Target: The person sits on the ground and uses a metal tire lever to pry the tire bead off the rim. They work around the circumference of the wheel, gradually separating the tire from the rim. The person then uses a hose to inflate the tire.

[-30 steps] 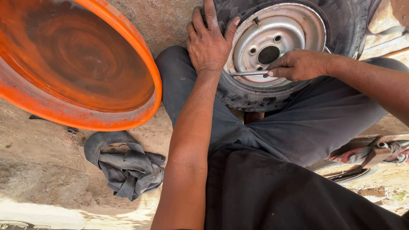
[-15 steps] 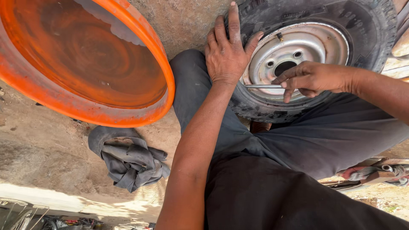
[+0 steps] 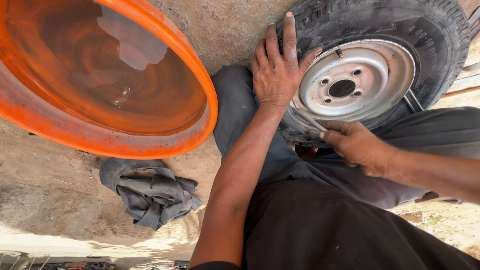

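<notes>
Nearest the camera: your black shirt point(image 3: 340, 230) and grey trousers point(image 3: 400, 165), legs spread with the small wheel resting between and against them. Your right hand point(image 3: 357, 145) sits at the wheel's lower edge, fingers curled tight around a thin metal tyre lever point(image 3: 312, 120) whose tip pokes in where the tyre meets the rim. Your left hand point(image 3: 277, 70) lies flat on the black tyre point(image 3: 440, 45), fingers spread apart, thumb touching the edge of the silver steel rim point(image 3: 350, 82), gripping nothing. The rim shows bolt holes around a centre hole, and the valve stem near the top. To your left on the dirt ground point(image 3: 60, 200), a crumpled dark rubber inner tube point(image 3: 150, 192). Beyond it, a big orange basin point(image 3: 115, 75) holding water, just beside your left knee.
</notes>
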